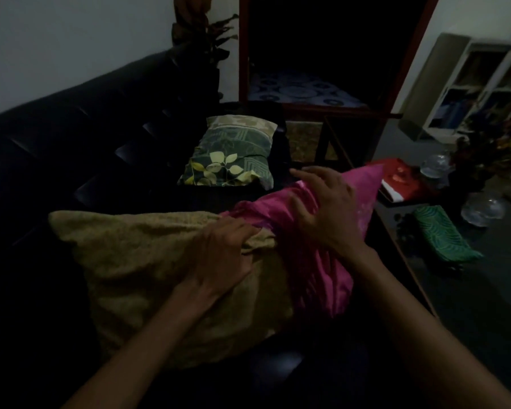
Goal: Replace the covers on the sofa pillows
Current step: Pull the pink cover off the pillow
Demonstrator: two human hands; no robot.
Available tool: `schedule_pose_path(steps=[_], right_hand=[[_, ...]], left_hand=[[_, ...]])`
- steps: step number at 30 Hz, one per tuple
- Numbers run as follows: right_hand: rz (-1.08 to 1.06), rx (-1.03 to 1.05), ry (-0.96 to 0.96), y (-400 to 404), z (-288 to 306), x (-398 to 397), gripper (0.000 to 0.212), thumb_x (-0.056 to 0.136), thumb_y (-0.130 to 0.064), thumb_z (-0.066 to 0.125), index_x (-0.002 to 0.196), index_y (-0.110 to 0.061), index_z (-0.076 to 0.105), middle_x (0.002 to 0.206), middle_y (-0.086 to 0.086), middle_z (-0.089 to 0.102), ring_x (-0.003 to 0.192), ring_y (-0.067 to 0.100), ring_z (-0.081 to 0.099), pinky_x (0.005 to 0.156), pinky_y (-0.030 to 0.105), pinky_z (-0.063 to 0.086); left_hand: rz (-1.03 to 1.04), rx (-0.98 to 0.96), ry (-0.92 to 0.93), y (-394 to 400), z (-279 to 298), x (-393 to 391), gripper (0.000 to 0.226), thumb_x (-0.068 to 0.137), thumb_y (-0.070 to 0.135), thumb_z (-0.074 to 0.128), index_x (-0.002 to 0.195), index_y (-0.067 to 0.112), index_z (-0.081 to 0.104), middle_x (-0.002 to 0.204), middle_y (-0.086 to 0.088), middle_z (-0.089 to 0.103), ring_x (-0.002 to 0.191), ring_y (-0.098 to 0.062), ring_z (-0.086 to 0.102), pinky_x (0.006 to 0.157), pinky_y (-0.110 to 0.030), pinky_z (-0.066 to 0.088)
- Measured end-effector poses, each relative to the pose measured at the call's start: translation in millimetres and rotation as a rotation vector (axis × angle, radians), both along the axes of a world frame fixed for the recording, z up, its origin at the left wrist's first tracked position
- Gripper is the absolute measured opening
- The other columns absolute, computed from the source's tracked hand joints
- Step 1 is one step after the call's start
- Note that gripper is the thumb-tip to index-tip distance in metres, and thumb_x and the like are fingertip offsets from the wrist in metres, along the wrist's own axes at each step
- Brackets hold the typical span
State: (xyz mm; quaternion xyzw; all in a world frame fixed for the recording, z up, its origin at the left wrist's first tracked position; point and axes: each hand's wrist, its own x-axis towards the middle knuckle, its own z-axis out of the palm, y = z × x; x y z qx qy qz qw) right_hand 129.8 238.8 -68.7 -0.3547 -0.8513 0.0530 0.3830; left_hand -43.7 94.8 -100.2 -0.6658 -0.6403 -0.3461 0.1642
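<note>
Dim light fills a living room where a black sofa (80,137) runs from the upper left of the frame down toward the lower centre, its tufted back against a pale wall. At the upper centre a dark, red-framed doorway (322,54) opens onto a blue patterned mattress (301,91), and a white shelf unit (481,84) stands at the upper right. Along the right side lies a dark glossy surface (455,290).

On the sofa seat at the centre of the frame, a large tan pillow (136,270) lies partly inside a pink satin cover (316,261), which is bunched around the pillow's right end. The left hand (219,261) grips a fold of the tan fabric at the mouth of the cover, fingers curled into it. The right hand (328,205) rests on top of the pink cover with its fingers spread and slightly bent; whether they pinch the satin cannot be told.

Farther back on the seat, above centre, sits 1 green pillow with a leaf print (230,154), well apart from the hands. On the surface at the right lie a folded red cloth (401,184) and a folded green cloth (443,234), with 2 clear glass vessels (481,208) near them and a dark flower arrangement (490,143) behind.
</note>
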Motion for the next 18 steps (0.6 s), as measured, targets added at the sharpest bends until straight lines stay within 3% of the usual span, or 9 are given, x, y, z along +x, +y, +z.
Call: schedule_pose_path(steps=[3, 6, 9, 11, 12, 15, 18], right_hand=[[0.004, -0.038, -0.178, -6.6, -32.4, 4.2, 0.034, 0.092, -0.057, 0.063, 0.117, -0.037, 0.072, 0.121, -0.009, 0.064, 0.119, 0.014, 0.054, 0.106, 0.041, 0.029], [-0.030, -0.014, -0.109, -18.3, -49.1, 7.2, 0.018, 0.089, -0.050, 0.070, 0.097, -0.034, 0.074, 0.105, -0.012, 0.067, 0.107, 0.014, 0.056, 0.098, 0.037, 0.025], [-0.072, 0.001, -0.093, -22.4, -49.4, 8.7, 0.009, 0.090, -0.041, 0.072, 0.090, -0.032, 0.071, 0.099, -0.012, 0.066, 0.102, 0.015, 0.056, 0.093, 0.034, 0.021], [-0.090, -0.008, -0.104, -23.4, -47.1, 9.6, 0.007, 0.090, -0.039, 0.071, 0.088, -0.032, 0.069, 0.098, -0.013, 0.065, 0.101, 0.014, 0.055, 0.090, 0.032, 0.019], [-0.098, -0.006, -0.105, -23.8, -45.5, 10.0, 0.006, 0.089, -0.037, 0.071, 0.088, -0.032, 0.068, 0.099, -0.013, 0.066, 0.101, 0.014, 0.055, 0.089, 0.031, 0.018], [-0.177, 0.035, -0.092, -17.4, -34.5, 11.1, 0.002, 0.085, -0.029, 0.068, 0.084, -0.028, 0.067, 0.098, -0.010, 0.069, 0.099, 0.019, 0.058, 0.083, 0.034, 0.018], [-0.313, 0.072, -0.128, 7.5, -18.0, 24.0, 0.009, 0.085, -0.031, 0.063, 0.082, -0.025, 0.069, 0.096, -0.005, 0.072, 0.097, 0.027, 0.059, 0.088, 0.043, 0.026]], left_hand=[[-0.027, -0.076, -0.009, -17.3, -18.2, 0.5, 0.034, 0.080, 0.050, 0.066, 0.090, 0.020, 0.077, 0.084, 0.003, 0.073, 0.077, -0.020, 0.067, 0.065, -0.026, 0.047], [-0.054, -0.217, -0.065, -30.3, -9.6, -10.2, 0.050, 0.080, 0.071, 0.061, 0.099, 0.028, 0.076, 0.093, 0.012, 0.073, 0.082, -0.007, 0.067, 0.070, -0.031, 0.056], [-0.026, -0.247, -0.107, -27.4, 5.8, -21.5, 0.051, 0.085, 0.069, 0.056, 0.115, 0.031, 0.070, 0.111, 0.014, 0.070, 0.099, -0.004, 0.061, 0.090, -0.035, 0.052], [0.059, -0.302, -0.074, -22.5, 3.4, -25.2, 0.057, 0.084, 0.070, 0.058, 0.123, 0.029, 0.067, 0.123, 0.013, 0.066, 0.115, -0.009, 0.057, 0.108, -0.041, 0.039], [0.083, -0.317, -0.109, -21.9, -1.6, -25.1, 0.052, 0.083, 0.065, 0.064, 0.118, 0.028, 0.070, 0.118, 0.011, 0.068, 0.113, -0.012, 0.059, 0.106, -0.039, 0.039], [0.164, -0.222, -0.133, -28.1, -17.7, -20.3, 0.020, 0.081, 0.036, 0.080, 0.091, 0.020, 0.074, 0.086, 0.002, 0.070, 0.082, -0.021, 0.063, 0.071, -0.028, 0.041], [0.171, -0.114, -0.100, -35.6, -20.3, -17.3, 0.017, 0.081, 0.030, 0.080, 0.082, 0.017, 0.070, 0.077, 0.001, 0.067, 0.073, -0.022, 0.062, 0.064, -0.030, 0.042]])
